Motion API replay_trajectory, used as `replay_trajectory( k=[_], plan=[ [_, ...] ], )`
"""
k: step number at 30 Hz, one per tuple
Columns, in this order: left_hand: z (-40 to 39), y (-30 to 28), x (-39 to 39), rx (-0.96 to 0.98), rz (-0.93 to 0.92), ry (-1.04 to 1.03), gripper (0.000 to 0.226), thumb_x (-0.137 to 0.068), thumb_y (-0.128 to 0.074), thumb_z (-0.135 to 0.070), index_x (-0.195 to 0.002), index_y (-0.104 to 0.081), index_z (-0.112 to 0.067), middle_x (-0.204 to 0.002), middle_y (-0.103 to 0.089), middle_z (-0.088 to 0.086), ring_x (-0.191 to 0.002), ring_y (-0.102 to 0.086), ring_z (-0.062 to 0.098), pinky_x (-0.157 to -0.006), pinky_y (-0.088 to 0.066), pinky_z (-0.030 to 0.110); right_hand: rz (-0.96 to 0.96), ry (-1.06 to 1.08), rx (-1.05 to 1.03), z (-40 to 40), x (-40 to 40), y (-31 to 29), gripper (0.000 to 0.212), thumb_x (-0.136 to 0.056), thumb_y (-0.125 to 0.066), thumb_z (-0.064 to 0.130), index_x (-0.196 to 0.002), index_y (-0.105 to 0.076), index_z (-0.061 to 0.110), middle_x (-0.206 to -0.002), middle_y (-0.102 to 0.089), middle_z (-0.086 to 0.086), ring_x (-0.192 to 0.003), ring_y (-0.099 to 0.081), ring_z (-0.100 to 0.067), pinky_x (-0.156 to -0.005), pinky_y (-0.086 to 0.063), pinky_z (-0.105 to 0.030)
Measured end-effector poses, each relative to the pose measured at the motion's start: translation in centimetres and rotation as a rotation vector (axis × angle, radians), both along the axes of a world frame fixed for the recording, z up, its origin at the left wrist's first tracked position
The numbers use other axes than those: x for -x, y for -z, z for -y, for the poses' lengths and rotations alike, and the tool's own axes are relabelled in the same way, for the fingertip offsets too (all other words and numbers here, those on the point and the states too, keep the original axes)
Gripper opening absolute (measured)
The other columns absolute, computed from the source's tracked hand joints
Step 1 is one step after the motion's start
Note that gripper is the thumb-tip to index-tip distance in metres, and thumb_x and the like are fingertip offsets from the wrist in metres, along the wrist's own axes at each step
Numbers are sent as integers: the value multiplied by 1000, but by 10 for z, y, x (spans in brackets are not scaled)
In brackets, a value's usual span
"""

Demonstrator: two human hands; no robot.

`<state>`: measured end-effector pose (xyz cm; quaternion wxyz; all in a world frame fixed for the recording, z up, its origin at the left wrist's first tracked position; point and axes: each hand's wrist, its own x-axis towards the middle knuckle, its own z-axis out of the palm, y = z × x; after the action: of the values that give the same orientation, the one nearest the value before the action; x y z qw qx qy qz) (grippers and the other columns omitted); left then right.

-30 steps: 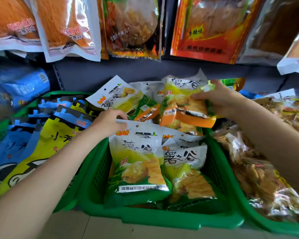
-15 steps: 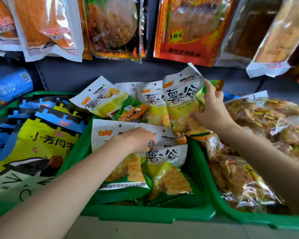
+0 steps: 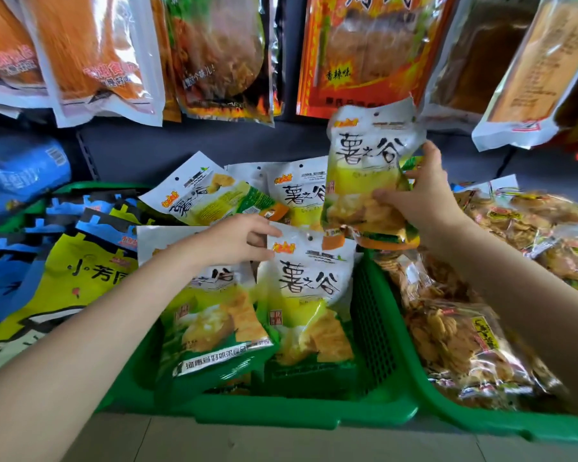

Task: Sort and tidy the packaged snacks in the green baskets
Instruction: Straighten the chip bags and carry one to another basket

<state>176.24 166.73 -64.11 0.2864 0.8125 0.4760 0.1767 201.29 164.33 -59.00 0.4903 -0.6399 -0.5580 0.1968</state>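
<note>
the middle basket (image 3: 374, 331) is bright green with a fine grid wall. its snack packets (image 3: 309, 288) are white on top with black brush lettering, fading to yellow and green, orange at the corners. the left packets (image 3: 80, 278) are lime yellow and blue. the right bags (image 3: 454, 331) look clear over golden-brown crackers. the hanging packs (image 3: 357, 51) are orange-red with flames.

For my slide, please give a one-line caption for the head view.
Right hand lifts one white-and-green snack packet above the middle green basket while the left hand touches the front packets there.
</note>
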Motion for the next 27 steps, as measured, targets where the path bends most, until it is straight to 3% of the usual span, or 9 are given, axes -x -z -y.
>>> replay_trajectory(
  k=[2,7,9,11,14,18,20,22,27],
  plan=[
    [-3,2,3,57,70,-53,48,-83,-68,-13,-129,-54,-15,-144,-37,-2,-102,-55,11,-94,-42,23,-147,-50,-6,1,1,-6,94,-75,-75,6,-144,-17,30,-132,-41,-13,-115,-51,-30,-90,-51,-49],
    [-1,10,1,179,150,-86,48,-85,-66,-17,-130,-52,-24,-131,-53,3,-110,-53,15,-98,-41,28,-479,-333,239,13,15,10,96,-75,-64,-12,-146,-14,29,-126,-54,-20,-93,-64,-29,-65,-57,-40],
    [4,14,-6,159,94,-64,45,-89,-61,-17,-132,-50,-25,-132,-53,2,-115,-51,16,-100,-40,31,-275,-305,369,16,25,35,105,-78,-65,-8,-148,1,33,-141,-38,-24,-101,-61,-32,-75,-54,-41],
    [7,15,-9,61,-2,-74,42,-91,-56,-17,-132,-50,-24,-135,-50,1,-120,-49,16,-102,-39,31,197,-219,436,17,34,54,105,-83,-64,0,-147,13,32,-150,-17,-19,-118,-48,-36,-88,-45,-37],
    [15,14,-3,-192,-238,-39,46,-93,-52,-16,-138,-43,-20,-141,-41,2,-128,-41,17,-104,-31,28,633,-174,290,15,41,63,98,-86,-58,5,-147,14,32,-146,-7,-16,-129,-27,-42,-101,-32,-43],
    [25,19,14,-361,-599,-133,57,-93,-48,-38,-145,-26,-29,-156,-14,0,-144,-9,24,-115,-5,49,821,-534,426,13,53,61,99,-75,-66,56,-146,1,43,-155,11,1,-142,11,-34,-114,-12,-58],
    [26,23,20,-304,-704,-253,68,-92,-44,-49,-148,-11,-31,-158,3,4,-144,5,34,-112,2,57,848,-637,554,13,58,68,112,-66,-69,63,-144,10,45,-154,24,4,-140,23,-34,-113,-5,-61],
    [23,29,24,-221,-709,-306,74,-91,-43,-55,-149,-6,-28,-157,4,7,-142,1,37,-112,-4,58,903,-622,526,13,63,78,119,-63,-71,63,-142,16,45,-151,33,3,-138,28,-36,-112,-1,-62],
    [21,36,18,-110,-571,-278,73,-86,-50,-57,-145,-21,-26,-150,-11,13,-134,-22,37,-107,-26,45,966,-530,475,25,75,92,120,-69,-68,62,-143,23,37,-150,35,-5,-137,22,-46,-108,-7,-66]
  ],
)
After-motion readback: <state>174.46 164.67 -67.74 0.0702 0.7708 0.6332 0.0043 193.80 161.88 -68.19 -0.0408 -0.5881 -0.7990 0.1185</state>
